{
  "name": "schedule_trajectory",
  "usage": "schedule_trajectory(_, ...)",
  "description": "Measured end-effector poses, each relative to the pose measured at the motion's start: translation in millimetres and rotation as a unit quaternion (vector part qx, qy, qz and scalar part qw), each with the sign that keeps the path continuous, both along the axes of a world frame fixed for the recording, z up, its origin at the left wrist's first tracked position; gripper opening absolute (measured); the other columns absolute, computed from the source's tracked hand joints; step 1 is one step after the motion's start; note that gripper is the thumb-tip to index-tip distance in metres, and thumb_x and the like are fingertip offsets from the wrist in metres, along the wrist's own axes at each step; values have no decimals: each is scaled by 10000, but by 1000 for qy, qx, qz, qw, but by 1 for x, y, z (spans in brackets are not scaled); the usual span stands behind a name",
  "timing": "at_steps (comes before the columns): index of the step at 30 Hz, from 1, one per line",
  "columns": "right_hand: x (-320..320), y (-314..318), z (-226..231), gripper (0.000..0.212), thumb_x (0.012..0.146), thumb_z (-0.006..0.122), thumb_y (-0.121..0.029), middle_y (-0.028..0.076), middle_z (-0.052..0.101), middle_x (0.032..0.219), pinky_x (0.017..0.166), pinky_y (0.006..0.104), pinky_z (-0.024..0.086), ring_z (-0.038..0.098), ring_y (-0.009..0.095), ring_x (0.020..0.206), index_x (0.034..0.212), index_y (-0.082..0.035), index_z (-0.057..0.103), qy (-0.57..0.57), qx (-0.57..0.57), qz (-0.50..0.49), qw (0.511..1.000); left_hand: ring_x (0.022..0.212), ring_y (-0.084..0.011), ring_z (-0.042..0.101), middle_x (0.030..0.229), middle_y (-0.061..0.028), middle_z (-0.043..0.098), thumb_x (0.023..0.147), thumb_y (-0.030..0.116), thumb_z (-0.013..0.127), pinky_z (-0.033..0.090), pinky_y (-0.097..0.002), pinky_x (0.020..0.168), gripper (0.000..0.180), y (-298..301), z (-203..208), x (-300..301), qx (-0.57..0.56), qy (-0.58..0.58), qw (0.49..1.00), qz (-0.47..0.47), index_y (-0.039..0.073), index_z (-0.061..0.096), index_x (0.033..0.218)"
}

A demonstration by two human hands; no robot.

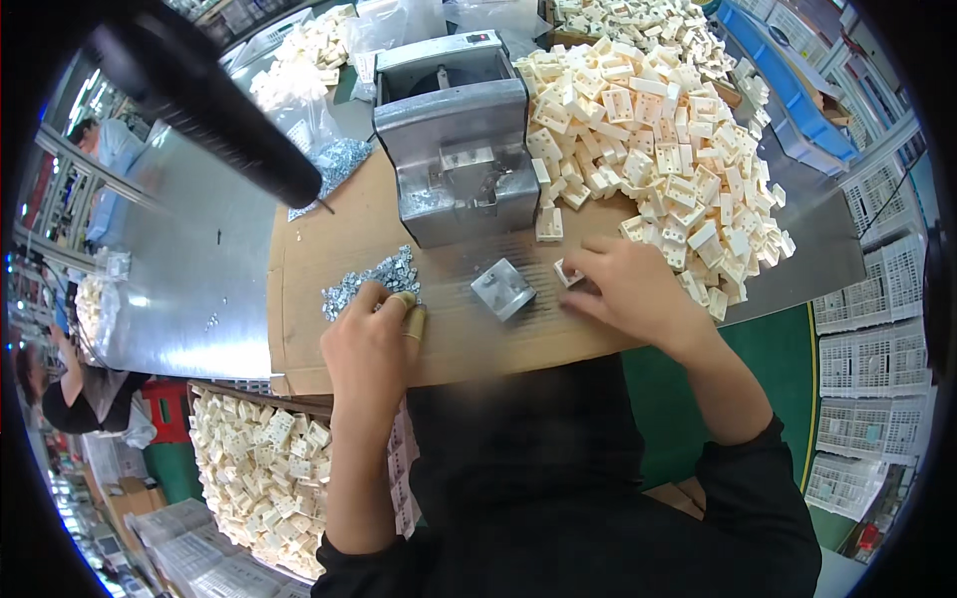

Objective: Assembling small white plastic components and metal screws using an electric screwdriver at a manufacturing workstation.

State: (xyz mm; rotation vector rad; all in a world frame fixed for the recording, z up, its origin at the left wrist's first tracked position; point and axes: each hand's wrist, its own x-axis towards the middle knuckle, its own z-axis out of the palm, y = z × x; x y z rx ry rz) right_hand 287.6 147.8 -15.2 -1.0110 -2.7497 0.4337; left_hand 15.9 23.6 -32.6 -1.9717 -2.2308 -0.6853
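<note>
My left hand [371,344] reaches the edge of a small pile of silvery metal pieces [374,281]. Its fingers are curled together, with yellowish covers on some of them, and whatever they pinch is hidden. Between thumb and fingers, my right hand [633,289] grips a cream plastic block [566,272] just over the cardboard. A square metal fixture block [502,289] lies between the two hands, touched by neither. Behind it stands a grey metal machine [459,149] with an open top and a recessed front.
A large heap of cream blocks [648,130] covers the back right. A black power screwdriver [219,115] hangs at upper left, its bit above the cardboard sheet [469,354]. More blocks fill a container [264,463] below the table's left side. People sit farther left.
</note>
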Motion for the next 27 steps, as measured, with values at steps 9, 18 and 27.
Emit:
schedule_trajectory(9, 19, 18, -13, 351, 860, 777, -240, 121, 629, 1023, 763, 434, 545, 681, 329, 857, 1154, -88, 660, 45, -5, 27, 999, 755, -277, 679, 899, -49, 643, 771, 129, 748, 530, -399, 648, 102, 20, -3, 5, -59, 110, 991, -43, 93, 723, 863)
schedule_trajectory(18, 4, 9, 7, 215, 861, 785, -94, 65, 689, 938, 721, 288, 561, 681, 127, 862, 1013, 3, 669, 236, -305, -66, 921, 652, -267, 661, 876, -74, 665, 764, 71, 749, 521, -386, 588, 130, 28, 2, 13, -21, -7, 996, -91, 61, 678, 873)
schedule_trajectory(27, -41, 10, -14, 231, 853, 794, -102, 71, 718, 936, 717, 279, 580, 692, 130, 786, 1040, 8, 714, 316, -189, -59, 928, 578, -237, 636, 842, -87, 662, 774, 20, 765, 518, -347, 550, 176, 39, -7, 56, 95, -111, 985, -89, 47, 715, 940)
